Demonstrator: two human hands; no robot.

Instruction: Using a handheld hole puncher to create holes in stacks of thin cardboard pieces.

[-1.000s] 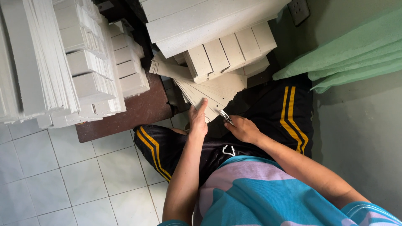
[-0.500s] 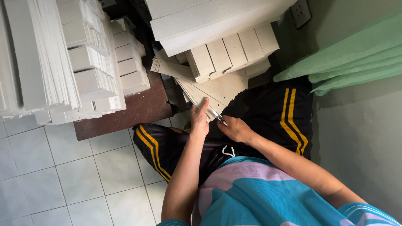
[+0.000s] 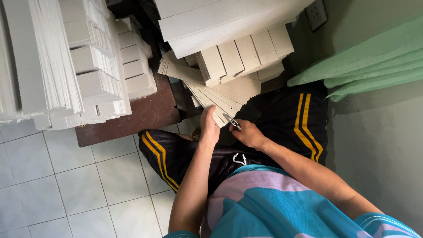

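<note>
Both hands [image 3: 209,128] [image 3: 247,133] — card stack [image 3: 224,103] between fingers

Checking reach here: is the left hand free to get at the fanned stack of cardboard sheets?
Likely yes: the left hand already rests on the fanned cardboard sheets, nothing between; the right hand sits beside it.

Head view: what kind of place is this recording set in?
Probably a small home workshop for paper or card goods: tall stacks of white cut sheets, bundled pale card blocks, a white tiled floor, and a wall socket beside green cloth.
</note>
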